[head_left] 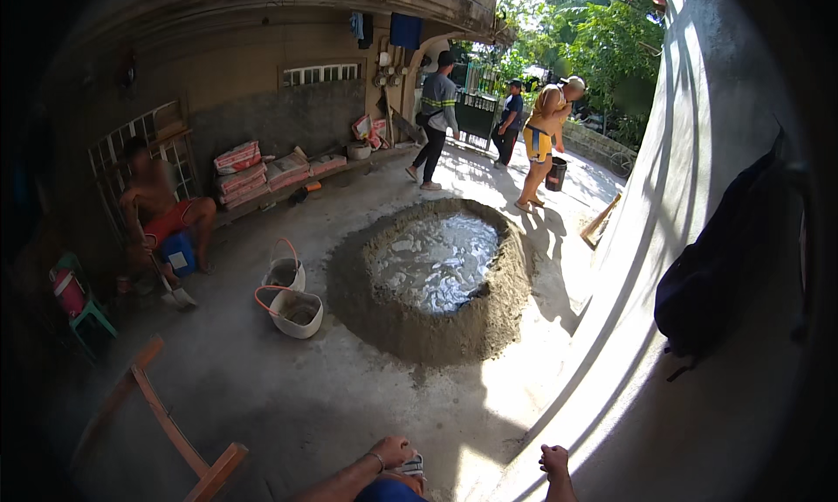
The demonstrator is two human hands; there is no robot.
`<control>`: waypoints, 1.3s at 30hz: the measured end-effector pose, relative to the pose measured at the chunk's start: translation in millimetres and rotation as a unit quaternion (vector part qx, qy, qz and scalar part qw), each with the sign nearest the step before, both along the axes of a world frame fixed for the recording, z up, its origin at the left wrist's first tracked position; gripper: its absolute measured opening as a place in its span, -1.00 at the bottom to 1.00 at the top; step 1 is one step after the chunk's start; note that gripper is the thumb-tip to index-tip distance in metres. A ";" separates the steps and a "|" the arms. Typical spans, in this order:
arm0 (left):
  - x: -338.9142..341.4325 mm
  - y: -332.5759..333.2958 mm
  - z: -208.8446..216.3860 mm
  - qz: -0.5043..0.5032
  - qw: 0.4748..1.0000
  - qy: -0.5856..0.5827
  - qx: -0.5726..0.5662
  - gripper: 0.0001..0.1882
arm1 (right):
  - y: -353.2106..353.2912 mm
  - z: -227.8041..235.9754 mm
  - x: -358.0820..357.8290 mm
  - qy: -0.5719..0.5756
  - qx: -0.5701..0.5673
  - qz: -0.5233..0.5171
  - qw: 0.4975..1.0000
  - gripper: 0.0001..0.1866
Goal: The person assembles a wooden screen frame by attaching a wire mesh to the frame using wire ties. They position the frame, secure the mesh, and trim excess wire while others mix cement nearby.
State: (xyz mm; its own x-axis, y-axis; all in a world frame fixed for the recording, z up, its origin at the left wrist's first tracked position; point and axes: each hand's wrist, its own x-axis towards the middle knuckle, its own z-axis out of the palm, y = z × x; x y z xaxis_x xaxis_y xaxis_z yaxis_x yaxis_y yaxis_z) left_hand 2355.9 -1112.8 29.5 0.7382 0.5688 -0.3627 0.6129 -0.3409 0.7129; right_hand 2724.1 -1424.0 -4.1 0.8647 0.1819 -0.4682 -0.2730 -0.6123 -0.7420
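Note:
My left hand (394, 450), with a band at its wrist, rests with curled fingers above my blue-clothed leg and sandalled foot (412, 469). My right hand (553, 460) is held in a loose fist over the floor at the lower right. Nothing shows in either hand. Ahead, apart from both hands, a ring-shaped mound of grey sand mix (436, 336) holds a pool of wet cement and water (441, 257). Two pale buckets with orange handles, the nearer bucket (298, 320) and the farther bucket (286, 275), stand left of the mound.
A person (161, 201) sits at left by a shovel (178, 298). Beyond the mound, a person in yellow (543, 140) carries a dark bucket (556, 175); two others stand near the gate. Cement bags (240, 175) line the wall. A wooden frame (170, 423) stands lower left; a dark bag (716, 275) hangs right.

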 end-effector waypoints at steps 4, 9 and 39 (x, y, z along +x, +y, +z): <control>41.3 87.2 43.8 0.016 0.997 -0.078 -0.024 -0.45 | -24.0 -42.4 0.4 0.093 -0.143 0.059 0.984 -0.70; 72.3 188.8 73.5 0.112 0.991 -0.076 0.022 -0.46 | 31.7 -87.8 -21.7 0.248 -0.196 0.157 0.936 -0.66; -157.0 452.7 -135.0 0.575 0.752 0.162 -0.277 -0.47 | 1025.4 -64.5 -16.2 -0.119 -0.033 0.731 0.671 -0.59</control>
State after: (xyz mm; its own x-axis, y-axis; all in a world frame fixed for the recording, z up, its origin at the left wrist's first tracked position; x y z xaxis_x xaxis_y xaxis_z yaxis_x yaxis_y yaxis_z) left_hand 2198.9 -660.1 -105.5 -0.3050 0.4588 -0.8346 0.4472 0.8427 0.2998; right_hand 2707.9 -398.6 -68.6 -0.1633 0.9028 -0.3978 0.7770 -0.1308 -0.6158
